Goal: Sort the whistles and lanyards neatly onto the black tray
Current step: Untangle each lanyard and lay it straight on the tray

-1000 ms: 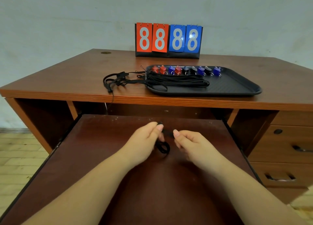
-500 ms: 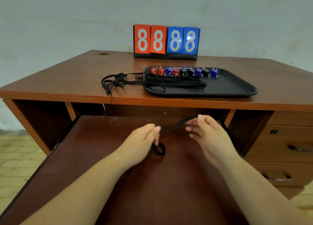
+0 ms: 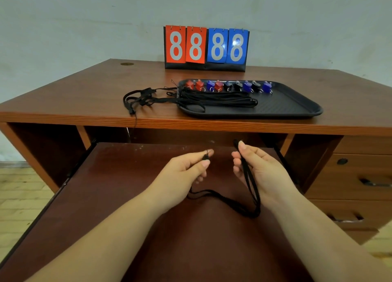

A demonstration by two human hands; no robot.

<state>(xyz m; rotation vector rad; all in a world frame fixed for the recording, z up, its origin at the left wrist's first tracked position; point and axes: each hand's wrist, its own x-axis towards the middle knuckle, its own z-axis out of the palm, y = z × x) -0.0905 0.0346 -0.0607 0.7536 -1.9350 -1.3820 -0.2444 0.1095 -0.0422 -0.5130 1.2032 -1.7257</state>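
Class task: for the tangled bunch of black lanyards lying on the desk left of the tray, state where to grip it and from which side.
Grip the tangled lanyards at the bunched loops, reaching from above; they lie flat, trailing onto the black tray.

A brown wooden desk (image 3: 84,95) is seen against a pale wall, with drawers at its right side. A black tray (image 3: 297,105) is set on the desktop near the front edge. Just left of the tray, a tangle of black lanyards (image 3: 140,100) is spread on the wood, its strands running over the tray's rim. A flip scoreboard (image 3: 206,47) is stood behind the tray. A darker pull-out shelf (image 3: 118,188) is extended below the desktop.
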